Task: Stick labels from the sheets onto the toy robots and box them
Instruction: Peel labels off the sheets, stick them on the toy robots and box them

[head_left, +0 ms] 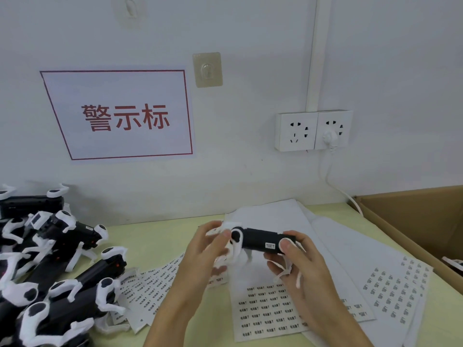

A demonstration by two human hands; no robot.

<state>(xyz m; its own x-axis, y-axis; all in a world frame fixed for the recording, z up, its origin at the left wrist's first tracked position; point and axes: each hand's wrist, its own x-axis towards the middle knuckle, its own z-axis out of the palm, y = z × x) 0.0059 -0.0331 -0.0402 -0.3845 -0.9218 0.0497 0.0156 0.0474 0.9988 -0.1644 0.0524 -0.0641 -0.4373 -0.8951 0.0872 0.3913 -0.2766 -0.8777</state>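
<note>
White wall behind a pale green bench (160, 249). Wall sign (120, 116) at 11 o'clock: red border, red characters "警示标". Beige adhesive hook (207, 70) just right of it at 12. Double socket (313, 130) at 1 o'clock, white plug in the right-hand outlet, cable dropping toward the bench.

I'm holding one toy robot (260, 240) above the bench near centre, black body lying roughly level, white legs hanging. My left hand (208, 249) grips its head end, thumb on the round black joint. My right hand (298, 266) grips the tail end, thumb pressed on the side just beside a small white label (270, 245) already on the body; its print is too small to read.

Pile of unboxed robots (55, 266) at 9 o'clock. Label sheets: one (150, 289) fanned out at 7, one (265, 309) under my hands at 6, one (398, 291) at 4 with barcode-like stickers. Text on all is illegible. Cardboard box (411, 216) at 3 o'clock, part of a robot showing inside it.
</note>
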